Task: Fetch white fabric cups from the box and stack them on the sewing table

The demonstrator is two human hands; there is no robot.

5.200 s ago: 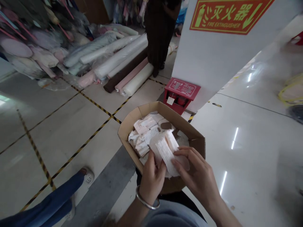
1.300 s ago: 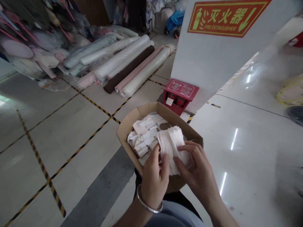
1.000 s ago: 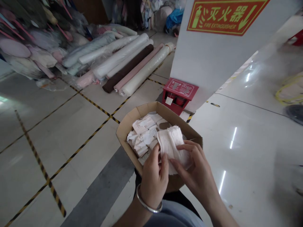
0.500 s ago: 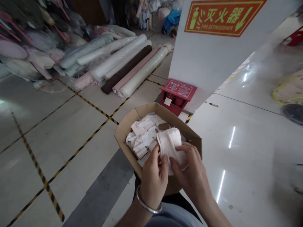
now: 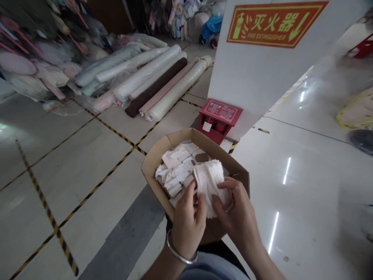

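- Head view: the left hand (image 5: 189, 219) and the right hand (image 5: 237, 217) both grip a stack of white fabric pieces (image 5: 210, 184), held just above the near part of a cardboard box (image 5: 154, 161).
- The stack's long axis runs from the hands up and away, tilted slightly left; its far end points toward the red cabinet (image 5: 220, 118) on the floor.
- The stack is white, soft and layered, its thin edges showing as fine ribs, the far end rounded.
- The left hand pinches the stack's near left edge, thumb on top; a silver bangle (image 5: 180, 254) circles its wrist.
- The right hand wraps the stack's right side, fingers curled over it.
- The box holds more loose white pieces (image 5: 175, 171) and a brown one.
- Fabric rolls (image 5: 157, 83) lie on the floor well beyond.
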